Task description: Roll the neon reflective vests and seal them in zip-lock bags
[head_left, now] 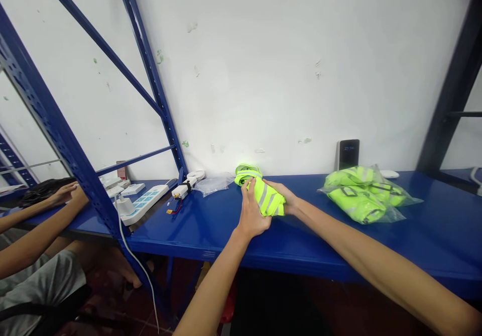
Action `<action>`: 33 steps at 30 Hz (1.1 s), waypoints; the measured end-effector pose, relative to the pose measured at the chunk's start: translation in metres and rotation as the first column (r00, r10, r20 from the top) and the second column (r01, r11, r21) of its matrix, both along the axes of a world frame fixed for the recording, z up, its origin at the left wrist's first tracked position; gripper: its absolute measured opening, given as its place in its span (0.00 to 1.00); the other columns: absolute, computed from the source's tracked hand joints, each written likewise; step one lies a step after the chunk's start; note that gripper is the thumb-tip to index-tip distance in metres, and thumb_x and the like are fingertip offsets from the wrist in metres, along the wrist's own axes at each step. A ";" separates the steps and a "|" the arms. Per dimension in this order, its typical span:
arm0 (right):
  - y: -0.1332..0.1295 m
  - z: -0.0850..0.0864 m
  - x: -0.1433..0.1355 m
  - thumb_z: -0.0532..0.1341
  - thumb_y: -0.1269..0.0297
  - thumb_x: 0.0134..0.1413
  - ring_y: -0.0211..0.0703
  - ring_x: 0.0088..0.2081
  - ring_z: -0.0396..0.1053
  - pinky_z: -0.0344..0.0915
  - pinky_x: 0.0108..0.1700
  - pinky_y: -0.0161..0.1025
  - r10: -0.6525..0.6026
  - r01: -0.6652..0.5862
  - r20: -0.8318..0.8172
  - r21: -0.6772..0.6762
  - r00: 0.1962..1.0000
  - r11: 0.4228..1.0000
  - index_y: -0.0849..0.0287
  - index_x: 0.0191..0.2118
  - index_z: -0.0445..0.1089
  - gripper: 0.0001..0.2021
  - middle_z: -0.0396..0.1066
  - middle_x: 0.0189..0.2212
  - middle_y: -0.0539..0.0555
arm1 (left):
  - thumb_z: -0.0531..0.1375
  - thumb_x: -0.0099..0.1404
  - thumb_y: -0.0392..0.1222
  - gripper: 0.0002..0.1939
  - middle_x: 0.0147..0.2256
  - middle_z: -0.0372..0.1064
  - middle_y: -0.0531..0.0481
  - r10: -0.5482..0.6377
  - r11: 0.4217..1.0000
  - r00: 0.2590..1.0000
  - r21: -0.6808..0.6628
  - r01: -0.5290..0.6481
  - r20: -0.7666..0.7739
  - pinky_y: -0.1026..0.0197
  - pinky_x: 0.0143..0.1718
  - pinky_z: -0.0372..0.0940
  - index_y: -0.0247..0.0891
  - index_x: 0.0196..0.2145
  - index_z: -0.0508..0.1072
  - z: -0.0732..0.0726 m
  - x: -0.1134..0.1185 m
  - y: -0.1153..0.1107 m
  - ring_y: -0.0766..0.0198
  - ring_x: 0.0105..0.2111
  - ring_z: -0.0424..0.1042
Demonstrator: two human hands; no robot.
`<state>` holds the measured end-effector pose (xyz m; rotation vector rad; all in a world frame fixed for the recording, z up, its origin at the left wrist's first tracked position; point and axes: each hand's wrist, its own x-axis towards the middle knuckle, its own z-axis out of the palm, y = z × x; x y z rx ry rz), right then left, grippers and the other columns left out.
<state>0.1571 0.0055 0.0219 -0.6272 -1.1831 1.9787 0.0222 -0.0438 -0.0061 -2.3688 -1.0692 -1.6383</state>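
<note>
Between my two hands is a folded neon-yellow reflective vest [267, 199] with silver stripes, held a little above the blue table. My left hand [251, 210] wraps its near left side, fingers across the front. On the far right side my right hand [286, 196] grips it, most of its fingers hidden behind the cloth. Just behind lies a rolled neon-yellow reflective vest [246, 171]; whether it touches the held one I cannot tell. Clear plastic bags holding more neon-yellow vests [356, 195] lie to the right.
A flat clear plastic bag [214, 184], a white fan [196, 175] and a wired white box [181, 190] sit left on the blue table [309, 235]. Behind the bagged vests a phone [349, 154] leans upright. Past the blue rack post [71, 140] are a power strip [146, 204] and another person's hands [70, 194].
</note>
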 end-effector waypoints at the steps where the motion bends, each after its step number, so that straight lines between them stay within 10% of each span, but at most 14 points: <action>1: 0.000 0.000 -0.001 0.55 0.53 0.59 0.47 0.37 0.76 0.69 0.46 0.44 -0.005 0.005 -0.005 0.004 1.000 1.000 0.63 0.40 0.71 0.17 0.77 0.34 0.58 | 0.62 0.44 0.32 0.54 0.60 0.42 0.36 -0.005 1.000 1.000 0.003 0.005 0.012 0.41 0.60 0.52 0.40 0.65 0.39 0.000 0.001 -0.001 0.42 0.62 0.48; 5: 0.002 -0.003 -0.011 0.61 0.57 0.52 0.45 0.34 0.74 0.69 0.42 0.41 -0.256 0.262 -0.076 0.087 0.964 0.961 0.61 0.38 0.72 0.13 0.77 0.32 0.55 | 0.61 0.45 0.34 0.50 0.54 0.48 0.38 -0.047 0.999 0.998 0.004 0.047 0.044 0.43 0.56 0.58 0.40 0.64 0.45 0.002 -0.006 0.001 0.46 0.55 0.57; 9: 0.001 -0.010 -0.014 0.59 0.51 0.52 0.44 0.30 0.71 0.67 0.38 0.40 -0.686 0.656 -0.090 0.402 0.722 0.638 0.60 0.32 0.72 0.16 0.74 0.26 0.52 | 0.61 0.48 0.37 0.45 0.51 0.52 0.40 -0.032 0.999 0.999 -0.017 0.033 0.021 0.45 0.55 0.58 0.39 0.62 0.48 0.003 -0.016 0.008 0.49 0.52 0.59; 16: -0.025 -0.004 -0.012 0.69 0.50 0.40 0.55 0.53 0.65 0.58 0.56 0.50 -0.637 0.177 0.141 0.895 0.758 0.409 0.55 0.58 0.65 0.37 0.67 0.55 0.58 | 0.61 0.50 0.39 0.47 0.54 0.52 0.39 0.117 0.992 0.974 -0.074 -0.105 0.193 0.45 0.57 0.57 0.38 0.64 0.45 -0.003 -0.018 0.016 0.48 0.55 0.58; 19: -0.026 -0.001 -0.016 0.73 0.54 0.34 0.55 0.53 0.66 0.59 0.56 0.50 -0.571 0.146 0.176 0.869 0.802 0.473 0.58 0.59 0.65 0.41 0.67 0.55 0.60 | 0.62 0.49 0.38 0.48 0.54 0.51 0.39 0.125 0.991 0.969 -0.075 -0.112 0.214 0.45 0.59 0.56 0.39 0.65 0.45 -0.002 -0.017 0.014 0.48 0.56 0.58; 26: -0.020 -0.008 -0.020 0.72 0.61 0.36 0.48 0.43 0.72 0.67 0.48 0.43 -0.246 0.181 0.051 0.537 0.968 0.824 0.62 0.50 0.71 0.30 0.76 0.42 0.55 | 0.62 0.48 0.37 0.51 0.60 0.43 0.39 0.048 0.995 0.985 -0.093 -0.032 0.167 0.43 0.62 0.49 0.41 0.65 0.42 0.004 -0.017 0.009 0.46 0.62 0.49; 33: -0.014 -0.008 -0.017 0.70 0.65 0.34 0.41 0.31 0.72 0.68 0.36 0.38 -0.349 0.296 0.055 0.416 0.935 0.860 0.64 0.42 0.75 0.23 0.76 0.31 0.51 | 0.58 0.61 0.48 0.41 0.64 0.44 0.42 -0.119 0.961 0.959 -0.215 0.176 0.256 0.46 0.65 0.43 0.43 0.66 0.43 0.002 -0.026 0.018 0.51 0.66 0.42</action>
